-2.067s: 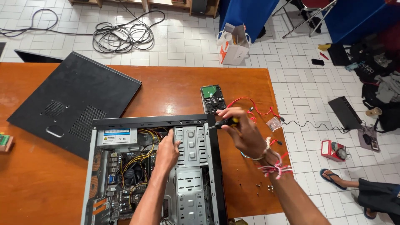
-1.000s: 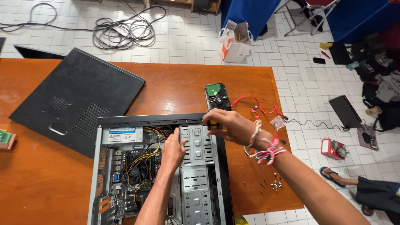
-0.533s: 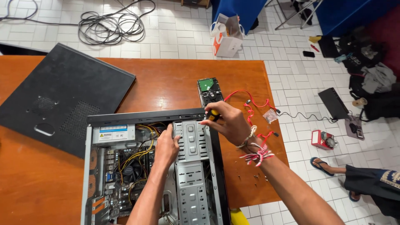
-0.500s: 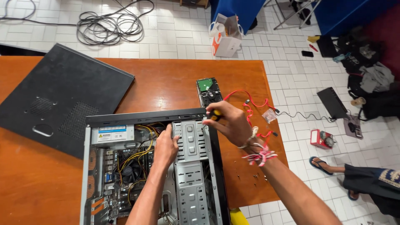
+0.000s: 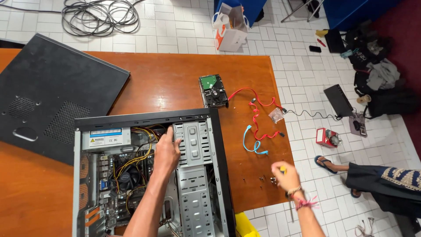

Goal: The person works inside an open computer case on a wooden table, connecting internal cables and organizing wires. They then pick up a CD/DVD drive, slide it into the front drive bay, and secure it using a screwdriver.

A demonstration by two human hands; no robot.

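Wooden table (image 5: 166, 83): computer case (image 5: 149, 119), side panel (image 5: 52, 87), hard drive (image 5: 213, 90), cables (image 5: 256, 118).

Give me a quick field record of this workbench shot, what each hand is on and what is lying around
Left hand: inside the open computer case, resting against the metal drive cage
Right hand: over the table edge by small loose screws, gripping a screwdriver
Table: orange-brown wood
Hard drive: flat on the table beyond the case
Cables: red cable and blue cable right of the case
Side panel: black, lying left
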